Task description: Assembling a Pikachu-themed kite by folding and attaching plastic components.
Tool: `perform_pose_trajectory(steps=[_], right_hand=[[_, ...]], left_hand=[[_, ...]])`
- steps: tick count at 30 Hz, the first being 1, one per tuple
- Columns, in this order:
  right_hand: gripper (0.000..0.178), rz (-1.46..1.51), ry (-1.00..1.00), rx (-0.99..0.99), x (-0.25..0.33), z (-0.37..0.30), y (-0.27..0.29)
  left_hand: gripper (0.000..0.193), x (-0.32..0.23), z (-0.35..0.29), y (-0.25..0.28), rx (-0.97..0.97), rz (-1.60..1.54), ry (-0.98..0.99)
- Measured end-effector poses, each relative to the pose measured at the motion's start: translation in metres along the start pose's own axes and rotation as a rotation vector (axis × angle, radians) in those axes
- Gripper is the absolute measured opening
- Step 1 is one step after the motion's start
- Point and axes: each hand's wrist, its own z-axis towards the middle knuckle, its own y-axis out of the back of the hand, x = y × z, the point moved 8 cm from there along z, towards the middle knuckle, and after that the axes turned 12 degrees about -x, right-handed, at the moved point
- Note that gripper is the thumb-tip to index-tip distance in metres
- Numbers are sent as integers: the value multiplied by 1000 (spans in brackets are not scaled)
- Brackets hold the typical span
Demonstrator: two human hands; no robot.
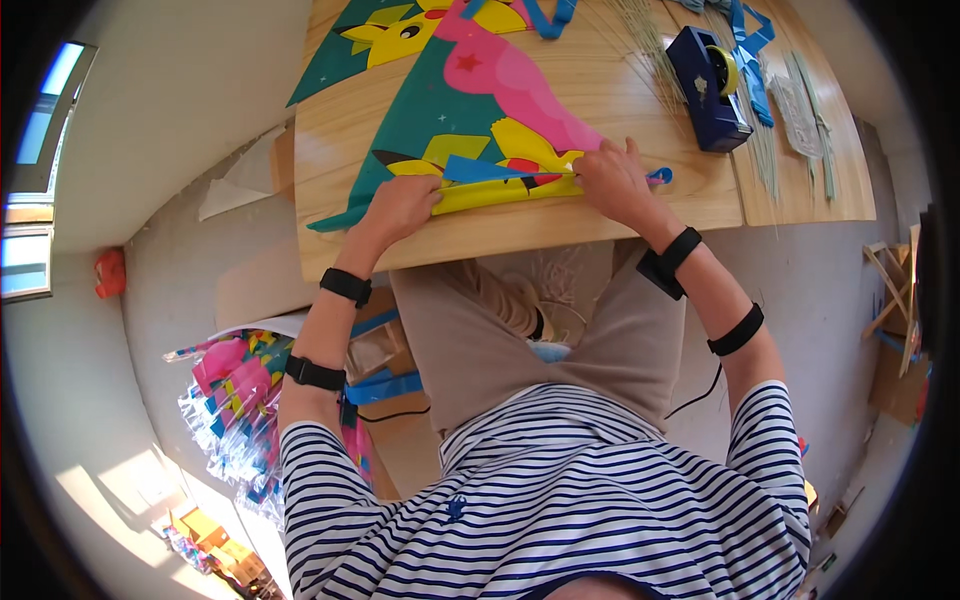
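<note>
A triangular kite (420, 110) of thin green, pink and yellow printed sheet lies on the wooden table. Its near edge is folded over into a narrow yellow band with a blue strip (490, 170) along it. My left hand (403, 206) is closed on the left part of this fold, close to the green corner. At the other end, my right hand (617, 182) pinches the fold, its fingertips partly hidden. A small blue loop (660, 176) sticks out just right of that hand.
A second printed sheet (365, 45) lies at the far left of the table (690, 200). Right of the kite stand a blue tape dispenser (700, 90), thin rods (765, 165) and a clear plastic packet (797, 125). Wrapped colourful kites (235, 400) are bundled on the floor at left.
</note>
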Motion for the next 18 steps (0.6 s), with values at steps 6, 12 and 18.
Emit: perform_pose_trajectory(steps=[6,12,18], right_hand=[[8,-75,233,-358,22,-45,19],[12,-153,328,-519,40,-68,27],[14,-147,338,-535,43,-71,28]], left_hand=[[9,-36,-55,8,-426,184,-230],[26,-48,-83,-6,-637,288,-332],[48,-52,-78,3,-615,222,-264]])
